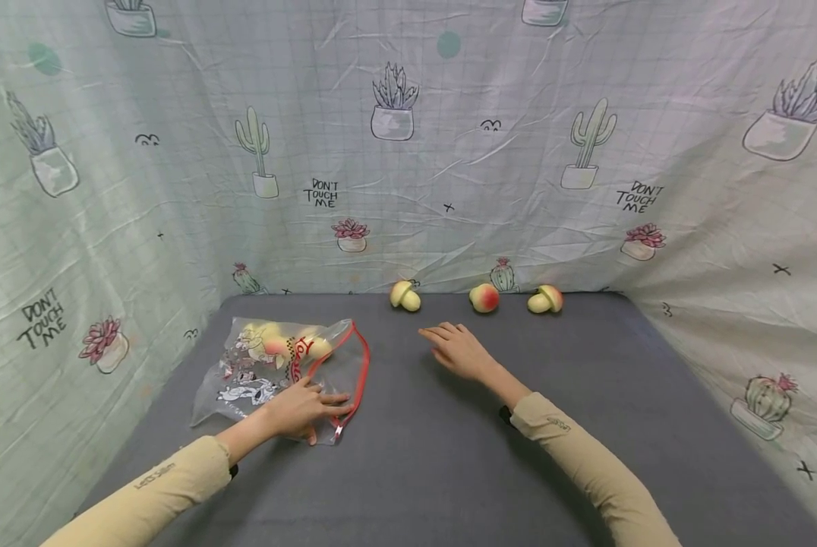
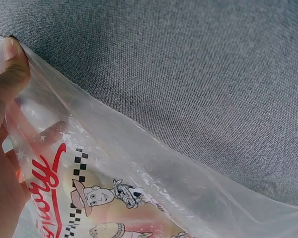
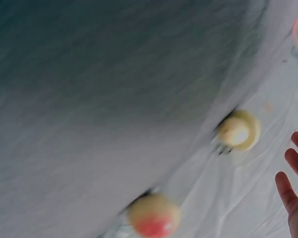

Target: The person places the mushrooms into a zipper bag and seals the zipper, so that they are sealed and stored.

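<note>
A clear plastic zip bag (image 1: 265,380) with a red-trimmed mouth and cartoon print lies on the left of the table, its mouth facing right. Yellow and reddish rounded things (image 1: 275,342) show through its plastic. My left hand (image 1: 302,410) grips the bag's near side by the mouth; in the left wrist view the thumb (image 2: 12,54) lies on the edge and other fingers show through the film. With fingers extended and nothing held, my right hand (image 1: 458,351) hovers over the middle of the table, below a yellow toy mushroom (image 1: 405,296).
Two more toy mushrooms stand along the back edge: one with its red-blushed cap (image 1: 484,298) towards me, another lying sideways (image 1: 545,299) farther right. A cactus-print curtain (image 1: 449,175) hangs behind and beside the grey table (image 1: 436,471).
</note>
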Demonstrator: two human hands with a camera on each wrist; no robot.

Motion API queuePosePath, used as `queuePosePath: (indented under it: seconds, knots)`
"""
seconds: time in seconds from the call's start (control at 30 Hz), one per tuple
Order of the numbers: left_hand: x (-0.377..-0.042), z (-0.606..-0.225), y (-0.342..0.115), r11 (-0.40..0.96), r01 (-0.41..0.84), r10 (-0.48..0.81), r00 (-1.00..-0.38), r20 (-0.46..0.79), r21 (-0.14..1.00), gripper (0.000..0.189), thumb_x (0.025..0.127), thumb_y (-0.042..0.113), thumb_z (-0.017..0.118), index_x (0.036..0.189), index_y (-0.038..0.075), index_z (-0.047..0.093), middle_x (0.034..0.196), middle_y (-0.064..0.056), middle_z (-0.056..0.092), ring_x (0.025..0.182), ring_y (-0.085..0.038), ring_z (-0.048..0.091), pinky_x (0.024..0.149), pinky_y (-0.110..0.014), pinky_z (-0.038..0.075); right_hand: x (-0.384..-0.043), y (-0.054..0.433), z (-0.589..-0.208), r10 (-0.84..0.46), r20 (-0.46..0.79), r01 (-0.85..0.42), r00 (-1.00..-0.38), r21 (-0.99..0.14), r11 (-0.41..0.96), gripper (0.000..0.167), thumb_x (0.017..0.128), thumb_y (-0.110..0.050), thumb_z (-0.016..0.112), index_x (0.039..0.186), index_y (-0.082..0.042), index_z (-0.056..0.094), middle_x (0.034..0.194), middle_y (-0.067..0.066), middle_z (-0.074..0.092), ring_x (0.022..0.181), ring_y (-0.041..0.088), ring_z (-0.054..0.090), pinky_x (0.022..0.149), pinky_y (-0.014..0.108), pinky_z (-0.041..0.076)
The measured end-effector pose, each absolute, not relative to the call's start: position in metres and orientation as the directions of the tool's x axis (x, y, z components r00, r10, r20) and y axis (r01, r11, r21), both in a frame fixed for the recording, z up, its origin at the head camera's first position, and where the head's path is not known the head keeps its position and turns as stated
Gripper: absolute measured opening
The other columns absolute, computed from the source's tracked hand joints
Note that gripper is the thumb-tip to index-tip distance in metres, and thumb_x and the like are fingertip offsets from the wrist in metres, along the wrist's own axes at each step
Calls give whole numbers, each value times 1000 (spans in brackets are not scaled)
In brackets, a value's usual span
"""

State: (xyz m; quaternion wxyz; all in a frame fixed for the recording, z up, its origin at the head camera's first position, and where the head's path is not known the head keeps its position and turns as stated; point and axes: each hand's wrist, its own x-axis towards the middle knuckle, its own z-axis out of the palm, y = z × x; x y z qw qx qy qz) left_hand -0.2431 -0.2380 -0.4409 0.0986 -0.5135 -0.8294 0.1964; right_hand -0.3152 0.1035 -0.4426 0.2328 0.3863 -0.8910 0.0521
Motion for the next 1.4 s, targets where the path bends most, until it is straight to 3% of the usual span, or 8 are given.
queuePosePath:
  seconds: [0.53,1.1,1.4]
  knots:
    - [-242,-439,-240,415,820,887,-461,-24,-395,86,52,48,73,130,28,46,127,3,54,78,-20,56,77,-47,43,-342,184,-444,-467,537,-544,-703,17,839,37,81,-12,60,118,-8,58,99,9,65,91,24,53,70,39,41]
    - [-241,-440,-238,391,805,891,-453,-36,-446,86,51,54,69,130,28,47,128,5,53,79,-20,58,78,-44,44,-360,261,-455,-273,595,-341,-756,-2,940,34,77,-6,60,110,0,58,107,20,57,99,37,52,74,49,41]
    - [-242,-442,-237,395,807,889,-456,-39,-439,86,52,52,70,131,28,45,129,4,53,81,-21,58,77,-45,44,-372,283,-450,-173,594,-264,-785,-68,962,36,80,-5,53,114,4,52,119,23,48,107,39,45,71,51,36]
